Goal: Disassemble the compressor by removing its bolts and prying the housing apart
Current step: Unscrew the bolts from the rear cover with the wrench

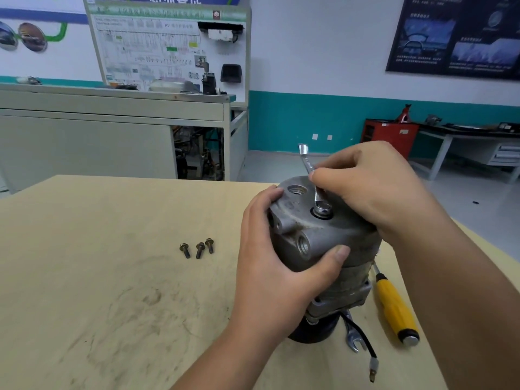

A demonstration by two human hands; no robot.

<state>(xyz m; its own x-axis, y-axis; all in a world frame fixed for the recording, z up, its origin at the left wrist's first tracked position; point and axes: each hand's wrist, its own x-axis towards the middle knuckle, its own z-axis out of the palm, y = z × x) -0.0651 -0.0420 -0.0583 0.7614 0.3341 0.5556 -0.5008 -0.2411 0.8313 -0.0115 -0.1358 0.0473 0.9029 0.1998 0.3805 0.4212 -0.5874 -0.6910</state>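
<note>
A grey metal compressor (306, 229) stands upright on the wooden table (112, 277), its black pulley end down. My left hand (275, 266) grips the housing from the left side, thumb across the front. My right hand (371, 190) holds a silver wrench (311, 175) whose ring end sits on a bolt (323, 208) in the compressor's top face. Three removed bolts (198, 249) lie side by side on the table to the left.
A yellow-handled screwdriver (394, 305) lies on the table right of the compressor. A second wrench (353, 337) and the compressor's black wire (363, 344) lie near its base. The table's right edge runs close by. Benches and a display board stand behind.
</note>
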